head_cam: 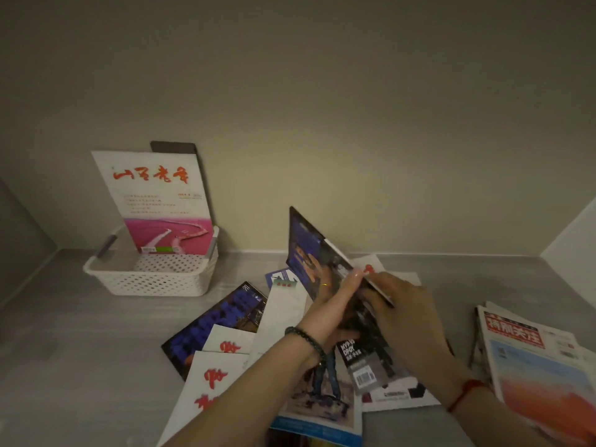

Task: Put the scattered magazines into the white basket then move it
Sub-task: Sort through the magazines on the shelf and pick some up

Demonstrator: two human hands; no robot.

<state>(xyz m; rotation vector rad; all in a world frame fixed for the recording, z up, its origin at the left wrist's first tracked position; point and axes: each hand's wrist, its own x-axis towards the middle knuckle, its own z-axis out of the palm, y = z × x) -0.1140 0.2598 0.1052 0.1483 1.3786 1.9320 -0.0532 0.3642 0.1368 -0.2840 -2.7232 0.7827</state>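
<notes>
Left hand (335,301) and right hand (403,317) together grasping a dark magazine (309,253) tilted above the scattered magazines (225,343) mid-tabletop, white basket (154,275) at the far left corner, two magazines upright inside, another stack (532,356) at the right edge

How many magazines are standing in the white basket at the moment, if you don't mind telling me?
2: a white-and-pink magazine stands in the white basket, and a dark one peeks out behind it. More may be hidden behind them.

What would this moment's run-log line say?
phase: pickup | both hands lifting dark magazine | white basket: holds two magazines | more scattered
</notes>
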